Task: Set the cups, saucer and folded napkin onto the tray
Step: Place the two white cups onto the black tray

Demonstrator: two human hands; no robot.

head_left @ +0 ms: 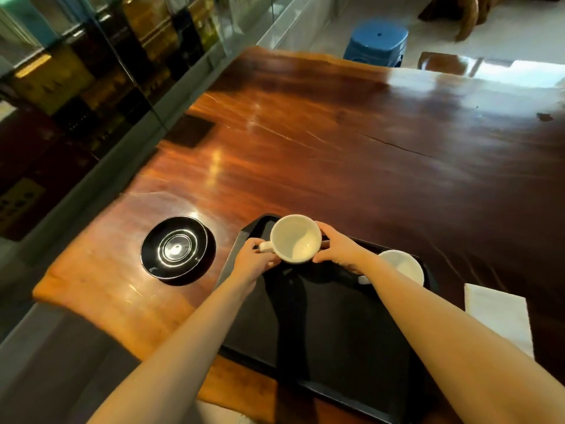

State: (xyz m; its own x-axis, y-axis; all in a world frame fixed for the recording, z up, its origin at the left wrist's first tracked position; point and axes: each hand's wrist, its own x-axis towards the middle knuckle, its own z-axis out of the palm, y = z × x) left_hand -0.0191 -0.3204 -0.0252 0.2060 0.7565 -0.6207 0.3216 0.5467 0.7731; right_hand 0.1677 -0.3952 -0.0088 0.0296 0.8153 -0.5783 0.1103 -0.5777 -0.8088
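Fingers of the left hand and right hand are clasped around a white cup, held over the black tray at lower centre. No writing is legible.

Warm dim interior, daylight glare on the glossy table, soft overall blur, wide-angle bending at edges

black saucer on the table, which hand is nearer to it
Left. The left hand holds the cup by its handle side, just right of the saucer; the right hand grips the cup's far side, farther away.
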